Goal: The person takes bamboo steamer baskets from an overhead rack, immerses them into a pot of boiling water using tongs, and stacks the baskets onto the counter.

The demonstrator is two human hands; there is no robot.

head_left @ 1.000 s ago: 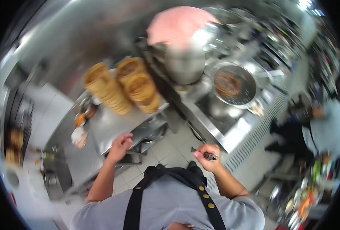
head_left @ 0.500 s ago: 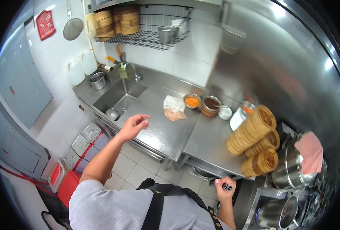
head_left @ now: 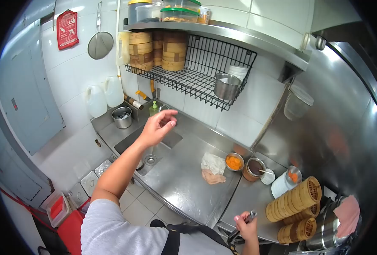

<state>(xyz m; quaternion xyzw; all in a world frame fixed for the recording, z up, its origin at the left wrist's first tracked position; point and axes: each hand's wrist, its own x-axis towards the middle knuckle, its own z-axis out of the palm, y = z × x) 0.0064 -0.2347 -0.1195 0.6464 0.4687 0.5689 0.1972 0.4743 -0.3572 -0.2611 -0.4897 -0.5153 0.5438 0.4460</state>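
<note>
My left hand (head_left: 156,128) is raised over the steel sink (head_left: 124,143), just in front of the faucet (head_left: 164,107). Its fingers are loosely bent, apart from the thumb, with nothing held. Low on the right, my right hand (head_left: 246,228) is closed round a black-handled tool (head_left: 252,216) with a metal end; the rest of the tool is mostly hidden. A white and pinkish cloth (head_left: 213,165) lies crumpled on the steel counter (head_left: 188,191). Next to it stand a bowl of orange pieces (head_left: 234,162) and a pot of dark sauce (head_left: 255,166).
Bamboo steamers (head_left: 292,199) lean in stacks at the right, near a large pot with a pink cloth (head_left: 347,214). Above the sink hangs a wire rack (head_left: 197,78) with more steamers and a metal pot (head_left: 227,87). Plastic jugs (head_left: 96,101) hang on the left wall.
The view has tilted up, so the upper shelf now shows. My left hand has moved up and forward toward the faucet. My right hand has risen beside the counter edge, still holding the tool.
</note>
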